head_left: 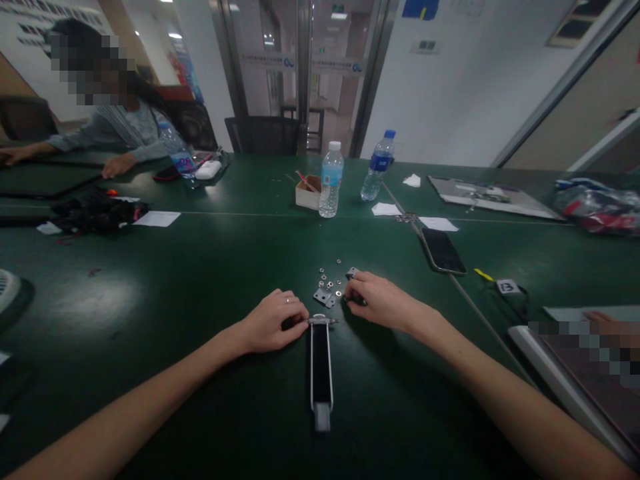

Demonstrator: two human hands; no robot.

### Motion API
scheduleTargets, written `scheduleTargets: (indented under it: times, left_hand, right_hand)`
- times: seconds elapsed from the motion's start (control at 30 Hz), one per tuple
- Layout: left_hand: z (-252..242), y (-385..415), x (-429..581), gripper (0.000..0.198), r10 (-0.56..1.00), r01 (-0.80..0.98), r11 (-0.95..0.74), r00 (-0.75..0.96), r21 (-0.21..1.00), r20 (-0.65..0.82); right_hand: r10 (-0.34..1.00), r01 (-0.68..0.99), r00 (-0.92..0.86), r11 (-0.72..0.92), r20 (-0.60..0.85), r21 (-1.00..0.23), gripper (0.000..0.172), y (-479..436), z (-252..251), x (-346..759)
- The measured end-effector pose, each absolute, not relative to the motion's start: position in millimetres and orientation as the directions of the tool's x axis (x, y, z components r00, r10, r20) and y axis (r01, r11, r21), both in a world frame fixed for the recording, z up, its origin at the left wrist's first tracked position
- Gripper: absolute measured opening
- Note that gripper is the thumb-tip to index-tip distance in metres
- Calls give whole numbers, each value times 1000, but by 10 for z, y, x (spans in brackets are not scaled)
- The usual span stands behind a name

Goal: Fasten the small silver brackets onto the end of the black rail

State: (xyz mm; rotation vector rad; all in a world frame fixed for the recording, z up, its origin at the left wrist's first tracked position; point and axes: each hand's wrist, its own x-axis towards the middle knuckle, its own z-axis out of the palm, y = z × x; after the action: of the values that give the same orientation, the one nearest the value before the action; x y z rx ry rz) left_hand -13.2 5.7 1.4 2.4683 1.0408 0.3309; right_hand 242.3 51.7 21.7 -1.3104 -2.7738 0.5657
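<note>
A long black bar with a white edge [321, 367] lies on the green table, a pale tab at its near end. A thin metal rod [325, 321] crosses its far end. My left hand [275, 321] is closed, thumb and fingers pinching the rod's left end. Just right of the loose parts, my right hand [375, 299] has its fingers curled round a small grey metal bracket [352, 273], mostly hidden by them. Between the hands sit another grey metal bracket [323, 297] and several small nuts [330, 285].
A white-capped bottle [331, 183] stands by a small open box [307, 193], with a blue-capped bottle [379, 167] beyond. To the right lie a phone [443, 251] and a laptop-like device [580, 380]. Another person [125, 127] sits at the far left behind black cables [95, 208].
</note>
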Motion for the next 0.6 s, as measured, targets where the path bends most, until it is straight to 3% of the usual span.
scheduleTargets:
  times: [0.23,0.6]
  left_hand:
    - [-8,63,-145,14,713,602,-645,696,471,85]
    - [-13,62,-145,13,716,608,-636,694,474,70]
  right_hand:
    - [736,759,-632,527,-242,-382,11,471,225,2385]
    - [603,573,-769,501,-214,-649,11,350,385,2315]
